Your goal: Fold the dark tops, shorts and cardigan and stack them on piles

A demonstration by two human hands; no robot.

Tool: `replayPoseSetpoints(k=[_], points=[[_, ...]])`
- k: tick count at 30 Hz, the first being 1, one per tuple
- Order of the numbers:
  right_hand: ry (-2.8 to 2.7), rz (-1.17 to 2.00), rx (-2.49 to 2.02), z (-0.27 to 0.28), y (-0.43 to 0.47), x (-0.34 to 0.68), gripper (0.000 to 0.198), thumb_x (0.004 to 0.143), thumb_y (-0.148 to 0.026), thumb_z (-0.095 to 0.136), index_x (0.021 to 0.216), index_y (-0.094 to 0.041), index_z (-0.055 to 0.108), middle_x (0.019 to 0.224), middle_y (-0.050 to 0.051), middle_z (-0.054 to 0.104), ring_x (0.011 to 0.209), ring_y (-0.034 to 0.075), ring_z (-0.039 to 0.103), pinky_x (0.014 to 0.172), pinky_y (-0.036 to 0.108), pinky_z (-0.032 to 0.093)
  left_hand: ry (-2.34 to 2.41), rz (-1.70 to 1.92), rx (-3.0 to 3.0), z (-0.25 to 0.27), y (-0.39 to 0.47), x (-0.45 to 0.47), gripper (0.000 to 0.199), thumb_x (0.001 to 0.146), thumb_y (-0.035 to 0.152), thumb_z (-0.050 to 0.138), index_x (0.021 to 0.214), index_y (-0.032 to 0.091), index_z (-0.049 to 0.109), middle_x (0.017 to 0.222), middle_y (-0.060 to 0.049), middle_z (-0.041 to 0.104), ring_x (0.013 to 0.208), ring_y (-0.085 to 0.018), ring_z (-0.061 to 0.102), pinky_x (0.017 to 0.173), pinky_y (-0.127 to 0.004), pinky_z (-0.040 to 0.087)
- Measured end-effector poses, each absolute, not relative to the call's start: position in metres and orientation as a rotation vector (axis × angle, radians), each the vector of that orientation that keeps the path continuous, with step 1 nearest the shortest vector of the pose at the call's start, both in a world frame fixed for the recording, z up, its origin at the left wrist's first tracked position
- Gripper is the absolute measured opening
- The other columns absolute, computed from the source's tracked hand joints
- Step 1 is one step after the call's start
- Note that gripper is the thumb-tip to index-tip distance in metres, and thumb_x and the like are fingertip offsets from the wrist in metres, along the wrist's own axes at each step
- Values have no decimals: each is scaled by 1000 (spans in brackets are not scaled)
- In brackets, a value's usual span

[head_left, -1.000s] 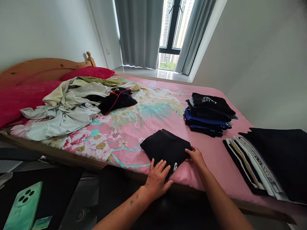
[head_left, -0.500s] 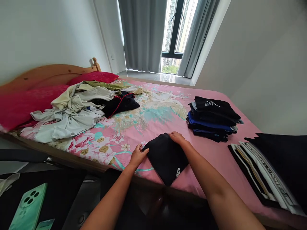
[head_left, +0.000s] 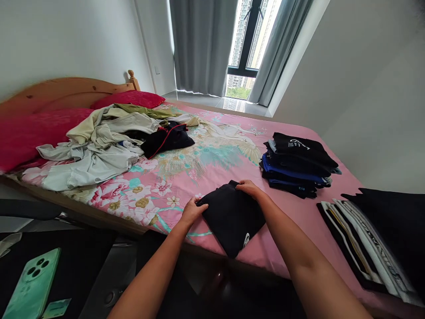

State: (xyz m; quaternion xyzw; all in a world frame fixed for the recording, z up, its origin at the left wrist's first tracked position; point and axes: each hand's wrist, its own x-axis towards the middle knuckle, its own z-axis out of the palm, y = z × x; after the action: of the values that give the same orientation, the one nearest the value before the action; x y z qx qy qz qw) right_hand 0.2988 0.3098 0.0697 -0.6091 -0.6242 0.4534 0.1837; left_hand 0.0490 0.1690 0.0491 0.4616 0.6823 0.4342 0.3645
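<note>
A folded black garment (head_left: 230,217) with a small white logo lies near the front edge of the bed; its kind cannot be told from the fold. My left hand (head_left: 193,211) grips its left corner, thumb on top and fingers partly hidden beneath. At the far edge, my right hand (head_left: 249,188) pinches the cloth between thumb and fingers. To the right stands a stack of folded dark clothes (head_left: 297,164), black and blue, with white print on the top piece.
Loose clothes (head_left: 99,146) are heaped on the left by red pillows (head_left: 133,98). A row of folded clothes (head_left: 361,248) lies at the right edge of the bed (head_left: 215,170). A green phone (head_left: 32,283) and a card (head_left: 56,309) rest on a dark surface at lower left.
The view has shifted slightly. Both hands keep hold of the black garment, which looks a little wider at its right side; the piles are unchanged.
</note>
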Motion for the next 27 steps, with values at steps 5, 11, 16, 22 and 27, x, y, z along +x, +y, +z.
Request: replayPoseSetpoints(k=[5, 11, 16, 22, 27], points=[[-1743, 1100, -1616, 82, 308, 295, 24, 69, -29, 51, 86, -16, 61, 69, -1, 63, 59, 12, 56, 51, 20, 40, 1600, 1231, 1155, 66, 162, 52, 32, 65, 34, 68, 91, 16, 63, 86, -4, 70, 80, -18, 65, 72, -29, 51], [-1764, 793, -1616, 90, 313, 289, 23, 71, -29, 56, 91, -17, 61, 88, 2, 64, 80, 15, 58, 73, 25, 45, 1720, 1250, 1190, 70, 174, 42, 32, 65, 33, 66, 92, 16, 63, 84, -4, 68, 78, -19, 64, 75, -32, 51], [-1754, 608, -1620, 85, 292, 293, 29, 80, -25, 51, 107, -17, 57, 112, 8, 59, 103, 18, 54, 92, 33, 40, 2038, 1305, 1498, 73, 165, 55, 31, 73, 23, 57, 103, 16, 61, 105, -11, 63, 103, -24, 58, 95, -42, 44], [-1938, 362, -1432, 92, 225, 284, 31, 89, -25, 38, 112, -17, 56, 117, 9, 59, 113, 19, 50, 104, 37, 31, 1439, 901, 2443, 94, 149, 114, 36, 88, 15, 37, 111, 23, 62, 127, -4, 59, 128, -18, 43, 112, -39, 27], [-2298, 308, -1514, 68, 196, 296, 45, 93, -39, 35, 135, -24, 42, 144, 6, 38, 137, 22, 24, 111, 52, 5, 1489, 373, 2607, 74, 158, 126, 70, 77, 57, 54, 139, 25, 41, 149, -9, 32, 140, -35, 17, 110, -63, -2]])
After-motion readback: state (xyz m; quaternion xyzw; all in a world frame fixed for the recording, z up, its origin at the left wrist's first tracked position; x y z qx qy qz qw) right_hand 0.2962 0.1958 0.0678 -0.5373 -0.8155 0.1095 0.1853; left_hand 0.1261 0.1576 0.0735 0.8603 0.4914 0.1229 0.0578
